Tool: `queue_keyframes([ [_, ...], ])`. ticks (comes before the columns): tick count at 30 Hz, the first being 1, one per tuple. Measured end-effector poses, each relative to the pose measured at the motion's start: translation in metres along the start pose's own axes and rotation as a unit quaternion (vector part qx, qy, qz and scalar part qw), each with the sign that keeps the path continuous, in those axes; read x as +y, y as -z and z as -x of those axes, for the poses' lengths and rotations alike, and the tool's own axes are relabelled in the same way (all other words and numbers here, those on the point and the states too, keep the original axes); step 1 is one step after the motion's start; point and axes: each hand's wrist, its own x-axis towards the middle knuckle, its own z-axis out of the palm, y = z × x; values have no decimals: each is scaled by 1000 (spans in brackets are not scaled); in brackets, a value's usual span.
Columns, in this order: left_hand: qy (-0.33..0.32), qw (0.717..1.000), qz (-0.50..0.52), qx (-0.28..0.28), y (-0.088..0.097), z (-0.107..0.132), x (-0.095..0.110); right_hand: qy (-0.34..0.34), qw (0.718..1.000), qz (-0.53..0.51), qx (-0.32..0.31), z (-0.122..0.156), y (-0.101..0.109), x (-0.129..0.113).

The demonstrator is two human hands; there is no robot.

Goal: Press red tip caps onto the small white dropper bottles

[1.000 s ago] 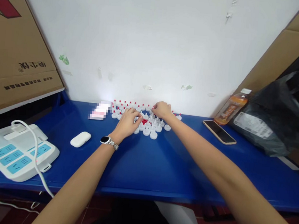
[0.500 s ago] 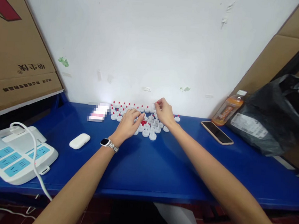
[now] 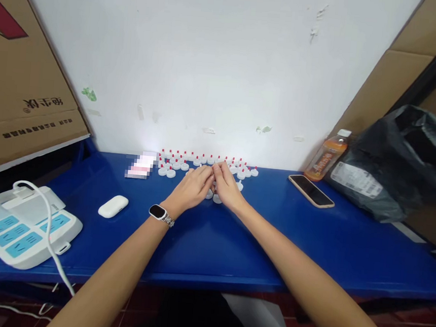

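My left hand [image 3: 194, 184] and my right hand [image 3: 227, 184] meet over a cluster of small white nozzle caps near the wall. Fingers of both hands are closed together at the fingertips, and whatever they pinch is hidden. Below them, part of a white cap [image 3: 217, 199] shows without a red tip. Behind the hands stand several white caps with red tips [image 3: 211, 159], in rows along the wall. More red-tipped caps [image 3: 171, 172] sit to the left, and others [image 3: 242, 174] to the right. The hands cover the middle of the cluster.
On the blue table [image 3: 211, 244] lie a white earbud case [image 3: 113, 207] and a white power strip [image 3: 24, 238] with a cable at left. A phone [image 3: 310, 191], an orange drink bottle [image 3: 325, 155] and a black plastic bag [image 3: 386, 163] are at right. A cardboard box [image 3: 30, 76] stands at far left.
My right hand has come back from the caps by the wall and now touches my left hand. The left fingers have closed inward. The view has shifted slightly.
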Motion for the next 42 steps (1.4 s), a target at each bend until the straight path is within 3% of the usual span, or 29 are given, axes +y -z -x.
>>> queue_keyframes([
  [4,-23,999,-42,-26,2,0,3,10,1000,-23,12,2,1,-1],
  [8,-19,1000,-7,-18,1,-3,1,15,999,-22,24,0,2,-4],
  [11,20,995,99,25,-5,-7,-1,35,999,23,29,-1,4,-12],
  [14,87,970,215,75,-14,-12,1,59,993,91,41,0,7,-24],
  [20,138,927,333,105,-23,-21,10,101,975,198,25,1,14,-36],
  [23,186,909,343,146,-18,-25,-3,110,961,252,30,1,20,-35],
  [25,231,890,332,212,-12,-27,-20,102,955,275,37,2,24,-32],
  [28,208,928,257,172,-4,-28,-42,66,968,234,66,0,28,-23],
  [32,116,985,93,93,-12,-27,-48,40,976,196,87,-8,30,-12],
  [36,111,993,-1,43,-20,-25,-47,43,975,191,100,-13,39,-4],
  [42,111,990,39,73,-15,-15,-52,41,969,197,141,-18,61,5],
])
